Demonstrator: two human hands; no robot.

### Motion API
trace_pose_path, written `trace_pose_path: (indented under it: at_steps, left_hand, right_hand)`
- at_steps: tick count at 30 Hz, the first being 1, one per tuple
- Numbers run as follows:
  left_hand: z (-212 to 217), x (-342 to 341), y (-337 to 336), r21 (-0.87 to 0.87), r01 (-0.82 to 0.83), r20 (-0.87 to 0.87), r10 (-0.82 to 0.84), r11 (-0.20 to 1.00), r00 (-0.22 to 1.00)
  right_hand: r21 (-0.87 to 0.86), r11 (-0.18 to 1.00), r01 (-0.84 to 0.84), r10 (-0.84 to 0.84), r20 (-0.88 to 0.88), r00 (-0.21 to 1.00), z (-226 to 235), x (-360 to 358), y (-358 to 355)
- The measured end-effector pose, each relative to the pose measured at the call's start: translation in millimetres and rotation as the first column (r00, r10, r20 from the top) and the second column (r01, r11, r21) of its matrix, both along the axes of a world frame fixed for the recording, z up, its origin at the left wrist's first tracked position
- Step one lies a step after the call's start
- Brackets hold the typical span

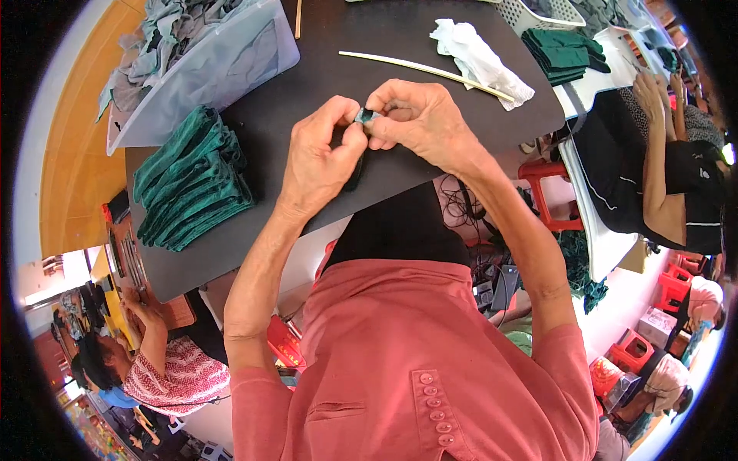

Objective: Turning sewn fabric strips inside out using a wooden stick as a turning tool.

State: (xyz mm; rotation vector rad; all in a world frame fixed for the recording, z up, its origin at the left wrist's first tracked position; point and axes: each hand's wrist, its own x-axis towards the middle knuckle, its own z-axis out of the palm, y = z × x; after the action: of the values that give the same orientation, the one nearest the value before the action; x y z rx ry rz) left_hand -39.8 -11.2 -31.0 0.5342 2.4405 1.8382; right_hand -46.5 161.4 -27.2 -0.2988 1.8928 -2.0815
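A small teal fabric piece (366, 116) sits at the centre of the dark bench (400, 38), pinched between both hands just above the surface. The left hand (319, 157) grips it from seven o'clock, thumb and forefinger pressed together on its edge; the right hand (419, 119) closes on it from three o'clock, fingertips curled tight around the same scrap. This looks like the folding or turning stage on one small piece, and the next move probably calls for a firm, fine pinch to keep the edges aligned.

At nine o'clock lies a stack of folded green cloths (192, 180); at eleven o'clock, a clear plastic bin (223, 61) of grey cloth. A pale thin stick (423, 73) and a crumpled white cloth (480, 58) lie at one o'clock, with more folded green fabric (565, 54) beyond. Other people work at neighbouring benches; red stools (550, 192) stand on the floor.
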Motion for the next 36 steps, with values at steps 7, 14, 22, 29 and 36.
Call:
trace_pose_path:
  at_steps: [7,14,22,29,36]
  left_hand:
    - [2,2,4,-0.096,-0.042,-0.223,0.020,0.994,0.975]
    - [-2,-6,2,0.012,-0.074,-0.027,0.075,0.997,0.997]
    - [-1,-18,-11,0.031,0.122,0.093,-0.124,0.992,0.988]
    - [-5,1,2,-0.147,0.007,-0.200,-0.037,0.989,0.979]
    - [-7,-4,2,-0.061,-0.030,-0.095,0.025,0.998,0.995]
  right_hand:
    - [0.210,0.859,0.466,-0.295,-0.540,0.788,-8,15,-18]
    - [0.138,0.951,0.277,-0.207,-0.383,0.900,-17,10,-10]
    - [0.107,0.977,0.185,-0.143,-0.317,0.938,-14,3,-9]
    - [0.323,0.840,0.436,-0.284,-0.423,0.860,-7,9,-14]
    - [0.127,0.942,0.311,-0.216,-0.482,0.849,-23,0,-8]
